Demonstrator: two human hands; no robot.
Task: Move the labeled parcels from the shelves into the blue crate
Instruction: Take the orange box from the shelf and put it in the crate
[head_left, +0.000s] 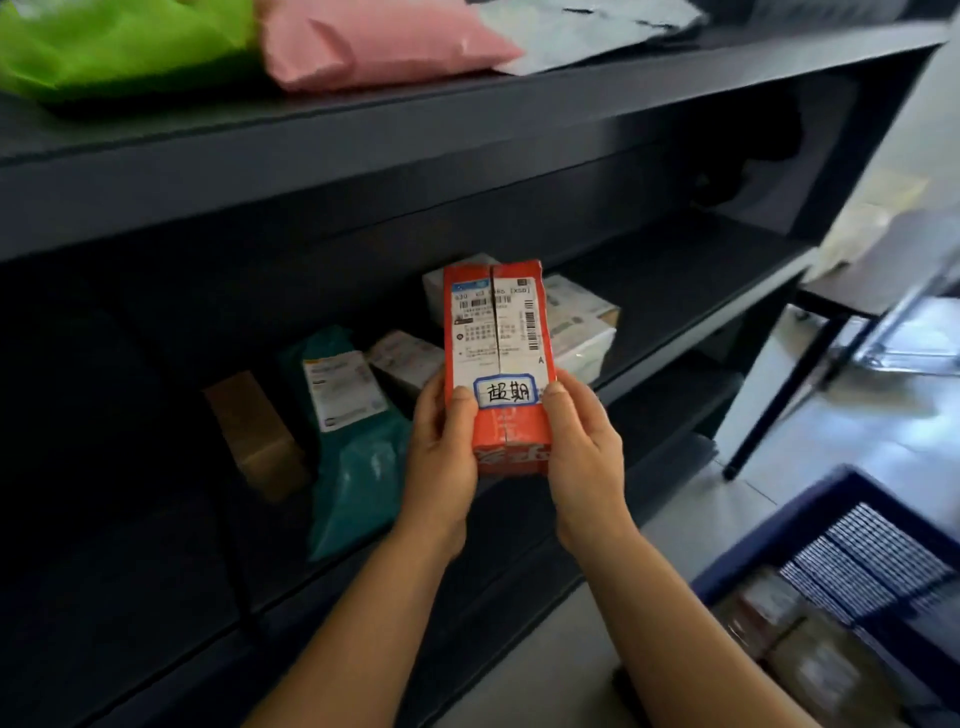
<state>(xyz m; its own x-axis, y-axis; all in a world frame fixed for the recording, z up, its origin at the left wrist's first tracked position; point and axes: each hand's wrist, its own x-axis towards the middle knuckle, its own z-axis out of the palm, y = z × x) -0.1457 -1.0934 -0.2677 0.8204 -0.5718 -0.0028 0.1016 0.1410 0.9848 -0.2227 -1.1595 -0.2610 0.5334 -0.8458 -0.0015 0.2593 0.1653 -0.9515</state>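
Observation:
I hold a red parcel box (497, 343) upright in front of the middle shelf; it bears a white shipping label and a blue-bordered handwritten sticker. My left hand (441, 452) grips its left side, thumb on the front. My right hand (584, 452) grips its right side, thumb beside the sticker. The blue crate (810, 512) stands on the floor at the lower right, with several parcels inside. On the middle shelf (691, 291) behind the box lie a teal mailer bag (353, 467), a brown box (254, 431) and white labelled boxes (582, 322).
The top shelf (363, 135) carries a green bag (119, 47), a pink bag (379, 41) and a white bag (582, 31). A black-legged table (831, 312) stands to the right on the pale floor, beyond the shelf unit's end.

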